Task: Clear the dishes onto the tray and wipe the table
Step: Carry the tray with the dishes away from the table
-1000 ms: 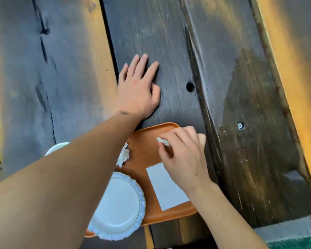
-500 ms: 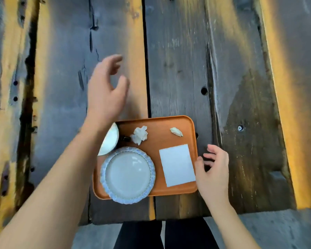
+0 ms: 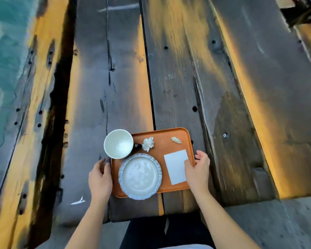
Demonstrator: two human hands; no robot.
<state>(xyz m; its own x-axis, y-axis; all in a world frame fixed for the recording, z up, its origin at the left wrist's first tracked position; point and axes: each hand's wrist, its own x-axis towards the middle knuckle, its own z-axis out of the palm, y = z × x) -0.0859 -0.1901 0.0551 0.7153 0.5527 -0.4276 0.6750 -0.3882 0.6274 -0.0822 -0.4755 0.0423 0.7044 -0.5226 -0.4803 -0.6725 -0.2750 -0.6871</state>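
Observation:
An orange tray (image 3: pixel 162 134) lies on the dark wooden table (image 3: pixel 126 87) near its front edge. On it stand a white bowl (image 3: pixel 118 143) at the back left and a blue-rimmed plate (image 3: pixel 140 176) at the front. A white paper sheet (image 3: pixel 175 166) and two crumpled scraps (image 3: pixel 148 143) (image 3: pixel 176 140) also lie on it. My right hand (image 3: pixel 197 169) grips the tray's right rim, thumb on top beside the sheet. My left hand (image 3: pixel 100 178) sits at the left rim with loosely curved fingers, just touching it.
A small white scrap (image 3: pixel 78 202) lies on the table left of my left forearm. A small dark object (image 3: pixel 137 146) sits between bowl and scrap. Wide gaps run between the planks. Teal floor (image 3: pixel 4 69) shows beyond the left edge.
My left hand came down from the air to the tray's left rim. My right hand closed in onto the right rim. The view pulled back, showing the whole bowl.

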